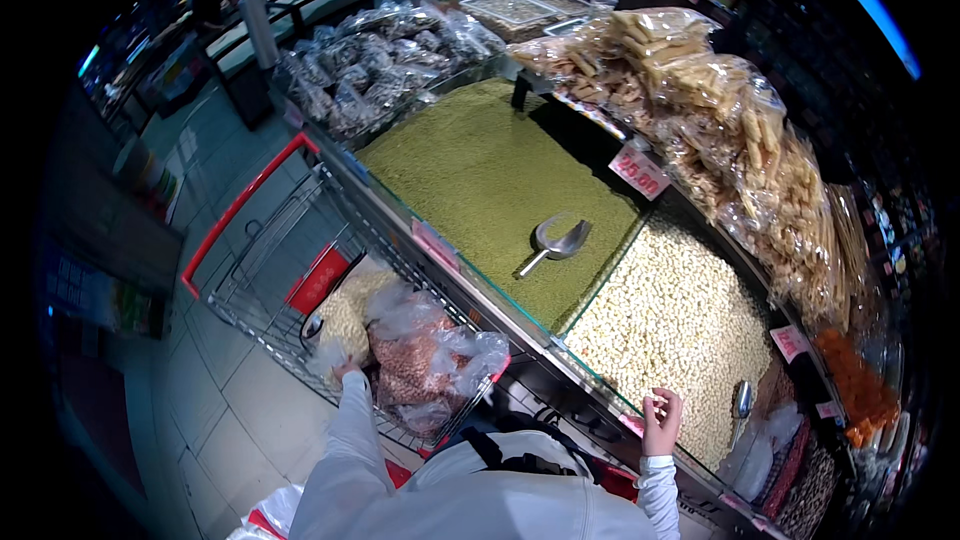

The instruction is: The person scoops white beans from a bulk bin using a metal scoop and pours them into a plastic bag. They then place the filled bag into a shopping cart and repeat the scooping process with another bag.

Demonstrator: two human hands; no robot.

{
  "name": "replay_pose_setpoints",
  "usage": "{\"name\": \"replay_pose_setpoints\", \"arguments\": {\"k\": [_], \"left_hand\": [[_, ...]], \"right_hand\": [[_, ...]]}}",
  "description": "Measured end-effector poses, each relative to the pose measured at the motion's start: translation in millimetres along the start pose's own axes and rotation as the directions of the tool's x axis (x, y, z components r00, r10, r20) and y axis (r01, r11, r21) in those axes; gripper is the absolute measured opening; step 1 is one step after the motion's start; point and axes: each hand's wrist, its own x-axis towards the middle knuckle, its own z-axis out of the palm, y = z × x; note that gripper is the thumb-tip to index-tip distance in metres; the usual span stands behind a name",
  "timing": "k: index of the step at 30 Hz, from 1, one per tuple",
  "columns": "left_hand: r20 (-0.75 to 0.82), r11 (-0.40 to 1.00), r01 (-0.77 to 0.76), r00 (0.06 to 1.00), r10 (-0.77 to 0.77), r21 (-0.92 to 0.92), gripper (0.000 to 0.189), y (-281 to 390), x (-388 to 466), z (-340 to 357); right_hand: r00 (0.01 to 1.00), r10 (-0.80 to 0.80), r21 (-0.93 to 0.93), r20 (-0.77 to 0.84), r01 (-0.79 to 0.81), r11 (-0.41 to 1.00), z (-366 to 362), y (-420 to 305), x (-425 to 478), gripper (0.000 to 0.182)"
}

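My left hand [346,367] is at the near side of a shopping cart [259,214], against a clear plastic bag of pale beans or kernels [341,315]; its fingers are partly hidden, so its grip is unclear. Beside that bag lies a clear bag of reddish-brown beans or nuts [412,356]. My right hand [661,420] is raised with bent fingers, nothing in it, over the edge of a glass-sided bin of whitish kernels [652,300]. A metal scoop [562,240] rests on green beans [480,165] in the adjoining bin. Another metal scoop [742,401] lies on the whitish kernels.
Bagged dried goods [720,112] are heaped on a raised shelf behind the bins. Dark bagged goods [375,60] fill the far left compartment, near lidded containers [517,7]. The bins' glass rim [480,277] runs alongside the cart. Tiled floor [247,397] shows at the left.
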Motion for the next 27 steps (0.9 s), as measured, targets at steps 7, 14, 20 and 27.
{"name": "replay_pose_setpoints", "arguments": {"k": [7,14,20,27], "left_hand": [[0.351,0.23,-0.278,0.845,-0.403,0.933,0.035,-47.1,-36.3,-22.1],[0.65,0.038,-0.649,0.759,-0.035,0.76,0.055,-15.9,-51.3,-3.1],[0.952,0.304,-0.926,0.275,0.136,0.225,0.07,42.4,-157.3,32.1],[0.905,0.033,-0.972,-0.203,0.374,-0.232,0.063,102.4,-407.1,27.6]], "right_hand": [[0.999,-0.05,-0.103,-0.015,0.048,0.994,12.3,-13.2,-7.0,0.024],[0.991,-0.135,-0.148,-0.008,0.132,0.98,2.1,-2.9,-0.9,0.026],[0.982,-0.189,-0.114,-0.029,0.184,0.976,-12.3,9.4,5.8,0.029],[0.993,-0.118,-0.3,0.001,0.113,0.947,-77.6,54.4,-2.6,0.039]]}}
